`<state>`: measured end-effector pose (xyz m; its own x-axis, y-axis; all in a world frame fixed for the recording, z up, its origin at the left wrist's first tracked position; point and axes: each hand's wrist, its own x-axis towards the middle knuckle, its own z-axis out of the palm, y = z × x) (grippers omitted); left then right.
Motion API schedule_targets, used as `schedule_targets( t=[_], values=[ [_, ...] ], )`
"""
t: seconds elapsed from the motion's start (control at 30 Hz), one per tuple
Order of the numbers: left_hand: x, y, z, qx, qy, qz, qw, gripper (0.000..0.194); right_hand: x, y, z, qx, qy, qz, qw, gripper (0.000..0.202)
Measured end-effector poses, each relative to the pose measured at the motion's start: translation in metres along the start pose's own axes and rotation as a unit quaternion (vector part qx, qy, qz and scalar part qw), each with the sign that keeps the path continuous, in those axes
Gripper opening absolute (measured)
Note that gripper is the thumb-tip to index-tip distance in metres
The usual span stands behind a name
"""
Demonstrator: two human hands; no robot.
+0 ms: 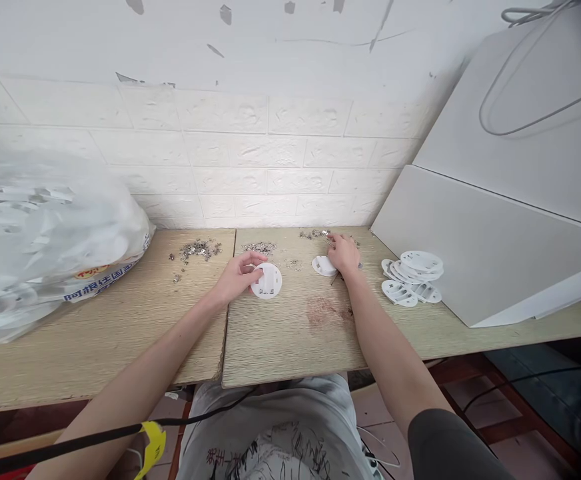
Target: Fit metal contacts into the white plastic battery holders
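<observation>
My left hand (244, 273) pinches a round white plastic disc (269, 283) by its left edge, just above the table. The disc has a raised block and small slots. My right hand (344, 253) reaches toward the wall with its fingers drawn together, at a scatter of small metal parts (313, 234). What its fingertips hold, if anything, is too small to make out. Beside that hand, a second white round piece (323, 266) with a raised block lies on the table. A heap of tiny metal pieces (259, 248) lies beyond my left hand.
Another heap of metal bits (199, 250) is at the left. A bulging clear plastic bag (50, 233) of white parts stands far left. Several white discs (420, 263) are piled at the right, beside a large grey-white panel (495, 247). A wall (290, 153) bounds the back.
</observation>
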<state>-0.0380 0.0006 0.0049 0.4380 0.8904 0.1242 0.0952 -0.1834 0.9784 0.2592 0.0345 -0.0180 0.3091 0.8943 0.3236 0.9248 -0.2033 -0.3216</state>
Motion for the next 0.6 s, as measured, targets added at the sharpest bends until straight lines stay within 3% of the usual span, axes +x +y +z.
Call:
schedule_targets(
  t=[0.27, 0.43, 0.6],
  values=[
    [0.0003, -0.0005, -0.0030, 0.014, 0.002, 0.005, 1.000, 0.032, 0.0034, 0.0011, 0.0037, -0.009, -0.037, -0.008, 0.999, 0.049],
    [-0.0002, -0.0005, -0.0027, 0.015, 0.004, -0.001, 1.000, 0.033, 0.0028, 0.0012, 0.0042, -0.002, -0.013, -0.007, 1.000, 0.046],
    [0.0004, -0.0019, -0.0032, 0.010, 0.008, 0.000, 1.000, 0.031, 0.0044, 0.0017, 0.0047, -0.007, -0.029, -0.023, 0.999, 0.053]
  ],
)
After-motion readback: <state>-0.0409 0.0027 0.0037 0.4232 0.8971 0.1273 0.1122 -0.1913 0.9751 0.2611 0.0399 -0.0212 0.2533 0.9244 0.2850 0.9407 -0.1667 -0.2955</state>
